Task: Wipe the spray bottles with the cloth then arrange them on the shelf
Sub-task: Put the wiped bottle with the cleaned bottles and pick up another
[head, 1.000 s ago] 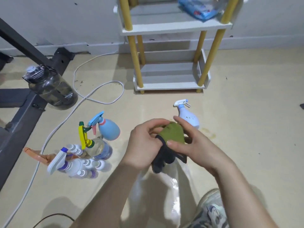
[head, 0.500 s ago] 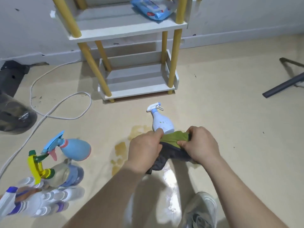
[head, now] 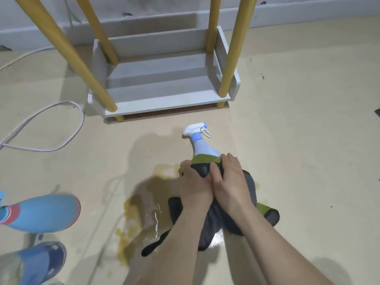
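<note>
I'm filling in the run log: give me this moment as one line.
stage: wipe | left hand: holds cloth | right hand: holds cloth over white spray bottle | bottom shelf: no bottles yet

Left hand (head: 195, 187), right hand (head: 230, 182) bare; forearms (head: 164, 245) bare, uncovered to frame edge.

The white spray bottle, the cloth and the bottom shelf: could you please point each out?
white spray bottle (head: 203, 148): head view, body below the neck.
cloth (head: 205, 159): head view, green edge lying over the bottle.
bottom shelf (head: 164, 99): head view, bare front board.
</note>
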Motion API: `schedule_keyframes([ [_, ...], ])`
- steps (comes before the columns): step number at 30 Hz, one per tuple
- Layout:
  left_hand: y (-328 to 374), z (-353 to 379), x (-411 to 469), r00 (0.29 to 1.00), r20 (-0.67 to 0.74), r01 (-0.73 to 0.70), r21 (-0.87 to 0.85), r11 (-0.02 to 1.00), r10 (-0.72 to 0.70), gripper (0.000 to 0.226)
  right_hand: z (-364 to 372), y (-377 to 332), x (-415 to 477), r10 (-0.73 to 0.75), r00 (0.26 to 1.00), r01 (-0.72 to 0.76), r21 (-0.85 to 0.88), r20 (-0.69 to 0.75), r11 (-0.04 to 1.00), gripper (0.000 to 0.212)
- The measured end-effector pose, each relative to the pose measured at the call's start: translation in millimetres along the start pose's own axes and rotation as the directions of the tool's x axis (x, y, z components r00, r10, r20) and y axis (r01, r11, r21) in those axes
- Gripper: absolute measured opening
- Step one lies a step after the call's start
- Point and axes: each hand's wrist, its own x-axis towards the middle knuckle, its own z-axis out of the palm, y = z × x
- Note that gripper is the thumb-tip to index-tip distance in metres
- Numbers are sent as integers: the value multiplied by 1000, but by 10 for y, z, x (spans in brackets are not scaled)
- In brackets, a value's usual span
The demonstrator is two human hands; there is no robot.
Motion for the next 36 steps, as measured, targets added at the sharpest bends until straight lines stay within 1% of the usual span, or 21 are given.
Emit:
schedule_keyframes([
  [1, -17, 54, 31, 1000, 3, -4, -16, 1000, 4, 41, 32, 58, 36, -18, 1000, 18, 13, -11, 1000, 25],
  [3, -32, 147, 113, 998, -25, -59, -44, 997, 58, 49, 8, 113, 126, 20, 1000, -19, 116, -9, 993, 24],
  [6, 20, 190, 198, 996, -33, -83, -108, 991, 80, 63, -95, 172, 238, 168, 981, -189, 274, 100, 943, 32],
  [9, 61, 140, 204, 998, 42, -25, -230, 973, 35, 75, -110, 205, 255, 235, 953, -297, 439, 191, 848, 45],
  [11, 103, 53, 136, 997, 69, -16, -205, 979, 31, 73, -139, 192, 214, 264, 936, -348, 492, 234, 798, 53],
  [13, 117, -69, -8, 996, 84, -33, -125, 992, 43, 68, -222, 128, 116, 288, 899, -430, 543, 330, 721, 65],
  [14, 117, -154, -110, 994, 90, -51, -100, 994, 60, 68, -287, 73, 42, 283, 876, -472, 571, 391, 672, 65],
  [16, 135, -354, -370, 991, 91, -86, -82, 993, 93, 70, -420, -41, -130, 273, 846, -522, 611, 457, 595, 55],
  [17, 153, -466, -514, 989, 96, -110, -70, 991, 116, 71, -479, -110, -229, 275, 845, -525, 618, 458, 585, 52],
  [19, 191, -681, -826, 976, 154, -152, -12, 988, 152, 70, -554, -290, -460, 288, 861, -504, 626, 419, 595, 52],
  [22, 276, -1021, -1219, 955, 239, -188, 34, 982, 175, 64, -685, -544, -899, 329, 900, -436, 543, 287, 718, 62],
  [23, 305, -1142, -1322, 948, 249, -210, 21, 978, 198, 59, -758, -618, -1057, 325, 911, -412, 541, 254, 733, 62],
  [24, 325, -1255, -1404, 939, 244, -248, -5, 969, 242, 51, -846, -699, -1203, 305, 921, -389, 571, 241, 723, 60],
  [26, 379, -1451, -1606, 927, 175, -323, -81, 943, 333, 28, -1037, -900, -1450, 227, 942, -335, 643, 248, 689, 52],
  [27, 420, -1530, -1731, 923, 124, -351, -120, 929, 365, 19, -1134, -1028, -1558, 173, 950, -304, 649, 260, 698, 47],
  [28, 445, -1586, -1858, 918, 63, -381, -139, 914, 392, 15, -1207, -1138, -1657, 115, 955, -270, 635, 274, 724, 43],
  [30, 501, -1673, -2103, 889, -126, -451, -84, 889, 440, 12, -1333, -1340, -1878, 14, 957, -191, 591, 290, 784, 38],
  [32, 541, -1752, -2285, 818, -326, -498, 8, 867, 473, 11, -1445, -1454, -2079, -66, 958, -102, 545, 280, 832, 43],
  [33, 549, -1794, -2355, 789, -395, -502, 27, 864, 471, 12, -1510, -1493, -2167, -104, 955, -53, 507, 276, 860, 48],
  [34, 542, -1832, -2398, 775, -441, -497, 18, 868, 453, 11, -1584, -1522, -2239, -148, 946, -4, 468, 287, 883, 50],
  [36, 518, -1884, -2487, 788, -488, -472, -85, 878, 376, 11, -1721, -1590, -2347, -215, 914, 43, 444, 344, 895, 43],
])
